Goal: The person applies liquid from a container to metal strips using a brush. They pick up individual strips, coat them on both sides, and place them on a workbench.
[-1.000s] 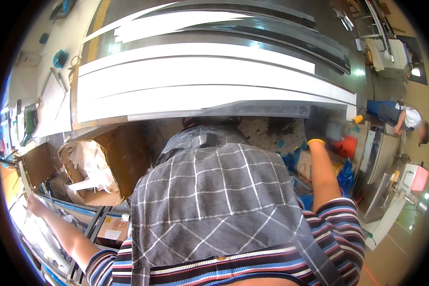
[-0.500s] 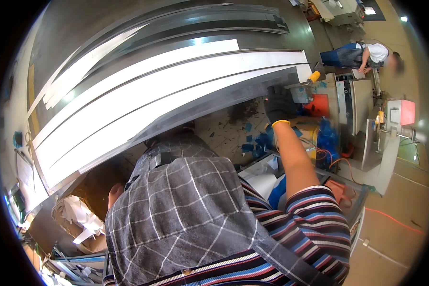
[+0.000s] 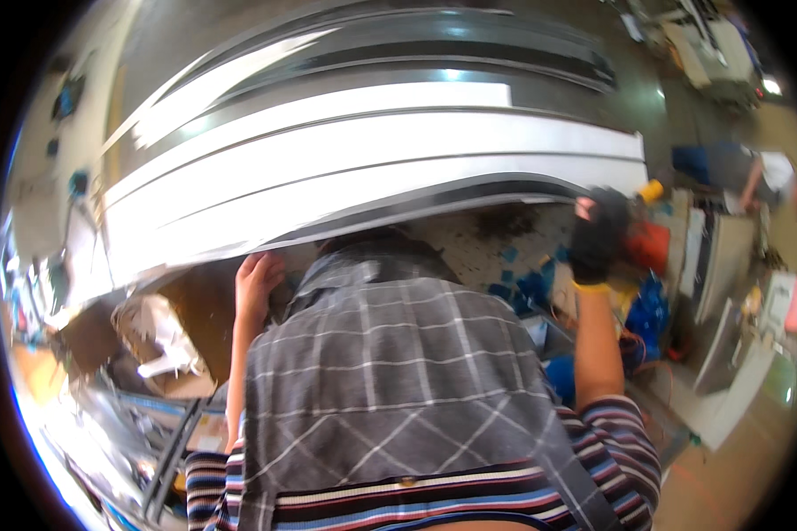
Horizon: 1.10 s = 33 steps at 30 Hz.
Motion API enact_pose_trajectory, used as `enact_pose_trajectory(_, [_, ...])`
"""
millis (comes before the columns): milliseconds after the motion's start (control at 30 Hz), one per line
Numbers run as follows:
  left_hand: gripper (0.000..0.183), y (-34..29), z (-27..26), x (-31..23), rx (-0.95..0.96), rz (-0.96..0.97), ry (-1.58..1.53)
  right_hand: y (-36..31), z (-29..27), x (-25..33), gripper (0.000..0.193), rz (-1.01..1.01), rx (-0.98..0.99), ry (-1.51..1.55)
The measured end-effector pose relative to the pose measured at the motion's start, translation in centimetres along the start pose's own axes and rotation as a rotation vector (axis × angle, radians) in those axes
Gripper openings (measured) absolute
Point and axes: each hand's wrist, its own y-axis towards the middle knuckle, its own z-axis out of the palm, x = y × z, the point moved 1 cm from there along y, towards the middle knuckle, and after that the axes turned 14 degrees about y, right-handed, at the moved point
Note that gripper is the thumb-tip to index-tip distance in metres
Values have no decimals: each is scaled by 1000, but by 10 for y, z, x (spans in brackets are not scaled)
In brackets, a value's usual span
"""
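A long dark grey strip lies along the near edge of the white panels on the worktable. Toward its right end the strip bows up off the surface. My right hand, in a black glove with a bare fingertip showing, is closed on that end, slightly blurred. My left hand, ungloved, is at the near table edge by the strip's left part, fingers loosely apart. Whether it touches the strip I cannot tell. A yellow cylindrical piece sits just beyond my right hand.
Dark long profiles lie farther back. At lower left stands a cardboard box with white scraps. Blue plastic and a red bin are at right. Another person stands at far right.
My left hand has come up from beside my body to the table edge. My right hand now holds the strip's end, which has lifted and bent. The view has shifted.
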Motion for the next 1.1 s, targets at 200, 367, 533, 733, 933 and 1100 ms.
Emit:
enact_pose_trajectory(200, [22, -21, 27, -44, -198, -149, -470, 47, -64, -7, 8, -97, 128, 258])
enact_pose_trajectory(367, [44, 2, 2, -56, 194, 120, -1769, 53, -71, -19, 11, -64, 221, 260])
enact_pose_trajectory(533, [42, 31, -34, -57, -338, 311, -1743, 55, -71, -27, 11, -32, 313, 334])
enact_pose_trajectory(733, [26, 34, -117, 12, -311, 285, -1492, 45, -48, -56, 13, -130, 577, 348])
enact_pose_trajectory(933, [50, 47, -97, -26, -677, 74, -812, 32, 41, -80, 17, -8, 615, 301])
enact_pose_trajectory(1100, [40, 38, -89, -40, -716, 71, -782, 34, 45, -30, 25, -24, 286, 114])
